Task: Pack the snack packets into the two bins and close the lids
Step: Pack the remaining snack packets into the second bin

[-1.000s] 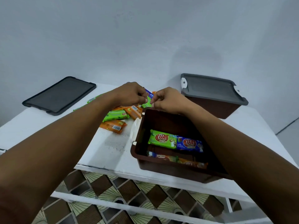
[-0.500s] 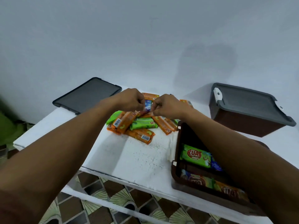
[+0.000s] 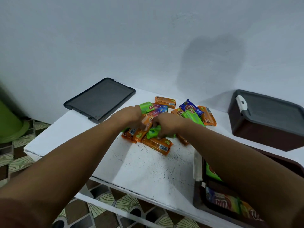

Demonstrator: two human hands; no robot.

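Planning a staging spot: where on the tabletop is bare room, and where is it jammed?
Free: the near strip of the table between the packet pile and the front edge, left of the open bin. Also the gap between the loose lid and the pile. Crowded: mid-table, where both hands, left and right, dig into packets.

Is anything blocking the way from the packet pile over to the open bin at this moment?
Nothing visible does. The pile of snack packets lies on the white table, and bare tabletop runs from it to the open bin at the near right. Both hands, left hand and right hand, are already on the pile.
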